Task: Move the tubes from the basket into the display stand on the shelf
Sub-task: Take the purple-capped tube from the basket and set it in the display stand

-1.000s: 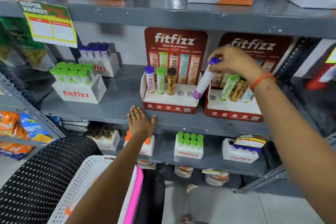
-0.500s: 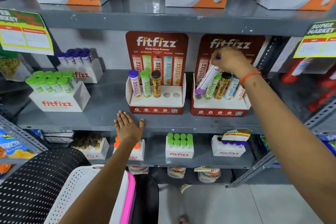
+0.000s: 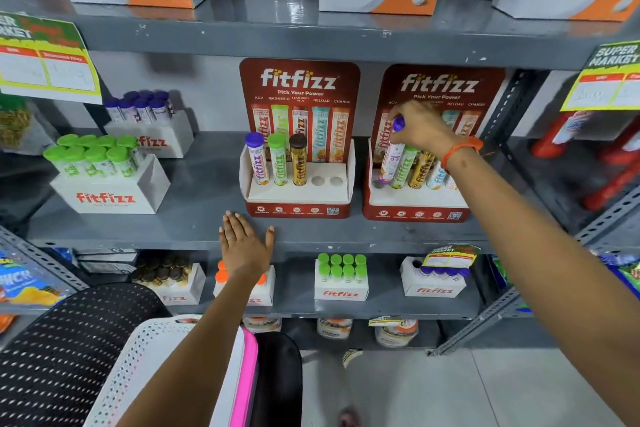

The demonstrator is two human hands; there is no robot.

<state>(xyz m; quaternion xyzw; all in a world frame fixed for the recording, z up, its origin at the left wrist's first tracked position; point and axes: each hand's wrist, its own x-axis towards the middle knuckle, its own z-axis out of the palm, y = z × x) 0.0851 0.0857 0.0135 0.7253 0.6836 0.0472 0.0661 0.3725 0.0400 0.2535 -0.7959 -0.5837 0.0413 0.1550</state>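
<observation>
The right hand (image 3: 420,130) has its grip closed around the purple cap of a purple-capped tube (image 3: 391,158), fingers pinching from above. The tube hangs below the grip, tilted, its cap leaning right and its foot down at the leftmost hole of the right display stand (image 3: 415,213); whether the foot has entered the hole cannot be told. Just right of it in that stand sit a green-capped tube (image 3: 403,166), a gold tube (image 3: 420,172) and further tubes partly hidden by the wrist, which wears an orange band (image 3: 459,151).

The left hand (image 3: 244,244) lies flat and open on the near edge of the grey shelf (image 3: 194,218), holding nothing, just in front of the left display stand (image 3: 298,208). That stand carries three upright tubes on its left side, with two empty holes (image 3: 327,180) on its right.

The white basket (image 3: 138,367) sits low and near, under the left forearm, with a pink edge on its right.

Compared with half a second earlier, the held tube stands steeper and lower, its foot closer to the hole, and the left hand has stayed flat on the shelf edge.
</observation>
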